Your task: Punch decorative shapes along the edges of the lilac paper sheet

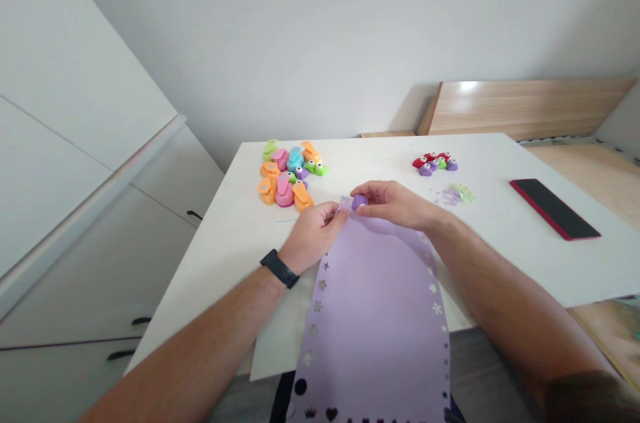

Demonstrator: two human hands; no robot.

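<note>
A sheet of purple paper (380, 316) lies partly on the table and hangs over its front edge, with small shapes punched along its sides and near edge. My left hand (317, 230) pinches the paper's far left corner between thumb and fingers. At the far edge, my right hand (387, 200) grips a small purple craft punch (359, 202) with its fingers and thumb. The punch sits at the paper's edge, just right of my left fingertips. My right hand partly covers it, so whether its lever is pressed cannot be seen.
Several colourful craft punches (285, 188) cluster at the table's (200, 276) back left. Small red, purple and green punches (434, 163) stand at the back right, near paper scraps (455, 194). A black, red-edged flat case (555, 208) lies far right.
</note>
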